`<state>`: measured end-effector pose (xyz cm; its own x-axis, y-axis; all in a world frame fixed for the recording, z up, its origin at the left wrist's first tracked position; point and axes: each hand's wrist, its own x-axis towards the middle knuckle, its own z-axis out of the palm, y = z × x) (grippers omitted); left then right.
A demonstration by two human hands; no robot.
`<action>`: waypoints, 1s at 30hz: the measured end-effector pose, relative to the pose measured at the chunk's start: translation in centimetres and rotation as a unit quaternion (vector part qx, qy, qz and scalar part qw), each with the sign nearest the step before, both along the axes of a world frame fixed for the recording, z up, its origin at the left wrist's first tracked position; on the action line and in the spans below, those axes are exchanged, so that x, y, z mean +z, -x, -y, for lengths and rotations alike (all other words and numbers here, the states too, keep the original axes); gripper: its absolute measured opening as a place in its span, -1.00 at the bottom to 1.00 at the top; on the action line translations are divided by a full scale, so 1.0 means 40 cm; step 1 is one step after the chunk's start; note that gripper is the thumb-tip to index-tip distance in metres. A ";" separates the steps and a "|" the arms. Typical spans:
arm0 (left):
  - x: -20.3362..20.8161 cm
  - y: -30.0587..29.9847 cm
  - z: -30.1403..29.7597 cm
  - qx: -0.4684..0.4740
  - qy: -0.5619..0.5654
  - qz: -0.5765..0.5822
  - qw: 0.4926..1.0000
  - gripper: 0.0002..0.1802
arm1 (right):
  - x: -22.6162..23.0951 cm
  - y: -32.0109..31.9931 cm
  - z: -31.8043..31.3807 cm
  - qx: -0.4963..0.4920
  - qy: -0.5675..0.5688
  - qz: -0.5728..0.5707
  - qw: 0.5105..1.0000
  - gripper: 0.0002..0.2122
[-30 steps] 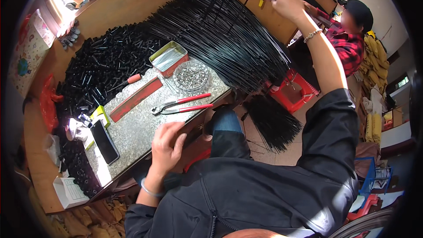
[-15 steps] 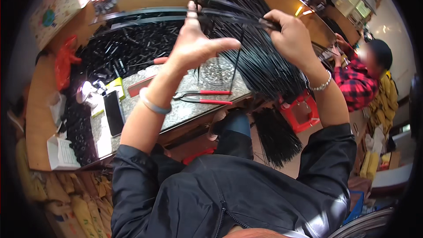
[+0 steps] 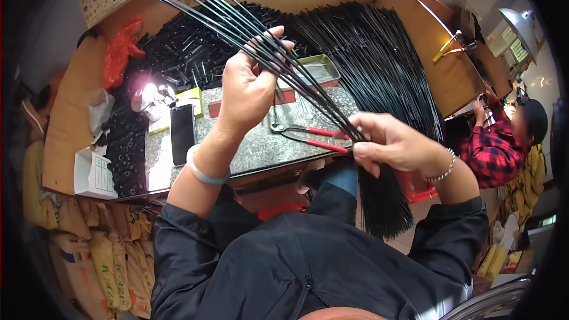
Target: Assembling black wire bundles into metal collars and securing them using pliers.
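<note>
The left hand (image 3: pixel 248 90) has closed round the slender black rods (image 3: pixel 317 101), whose near ends the right hand (image 3: pixel 394 141) pinches. Both now steady them, red-handled pincers (image 3: pixel 316 142) between the hands

Speckled worktop (image 3: pixel 252 151), red-handled pincers (image 3: pixel 325 144), phone (image 3: pixel 182 134), piled black rods (image 3: pixel 385 53)

A hand could pass low over the stone worktop (image 3: pixel 256 153) between the left forearm (image 3: pixel 214 151) and the pliers (image 3: pixel 321 131). Above, black rods (image 3: pixel 323 105) slant through the left hand (image 3: pixel 248 92) to the right hand (image 3: pixel 388 142), crossing before the green-rimmed tin (image 3: pixel 332 65); how high they hang is hard to judge.
</note>
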<state>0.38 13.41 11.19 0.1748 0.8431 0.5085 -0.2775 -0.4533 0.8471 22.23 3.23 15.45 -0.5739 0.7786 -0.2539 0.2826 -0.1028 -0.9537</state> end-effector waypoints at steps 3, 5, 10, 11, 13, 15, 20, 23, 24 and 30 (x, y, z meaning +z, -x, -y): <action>0.003 0.023 0.018 -0.044 0.025 -0.033 0.998 -0.55 | -0.065 0.008 0.038 -0.063 0.066 -0.125 0.988 -0.77; 0.008 0.034 0.037 -0.051 0.015 -0.049 0.997 -0.58 | -0.060 0.025 0.055 -0.069 0.046 -0.117 0.990 -0.76; 0.015 0.048 0.061 -0.050 0.049 -0.022 0.997 -0.57 | -0.066 0.033 0.074 -0.087 0.095 -0.172 0.977 -0.75; 0.013 0.049 0.062 -0.050 0.038 -0.030 0.998 -0.58 | -0.074 0.032 0.080 -0.094 0.091 -0.180 0.975 -0.75; 0.010 0.048 0.064 -0.049 0.027 -0.038 0.998 -0.59 | -0.081 0.028 0.087 -0.088 0.093 -0.194 0.973 -0.76; 0.010 0.044 0.072 -0.069 0.036 -0.022 0.997 -0.60 | -0.076 0.035 0.101 -0.090 0.106 -0.199 0.970 -0.75; 0.006 0.033 0.082 -0.080 0.022 -0.024 0.996 -0.62 | -0.070 0.032 0.103 0.000 0.162 -0.154 0.975 -0.64; -0.043 0.023 0.072 -0.075 0.005 -0.023 0.997 -0.70 | -0.055 0.046 0.111 -0.097 0.082 -0.118 0.985 -0.72; -0.108 0.007 0.059 -0.056 -0.029 -0.015 0.998 -0.75 | -0.046 0.039 0.109 -0.112 0.071 -0.109 0.985 -0.73; -0.291 0.063 -0.022 0.043 -0.172 -0.283 0.942 -0.84 | -0.113 0.028 0.161 -0.130 0.026 -0.125 0.983 -0.78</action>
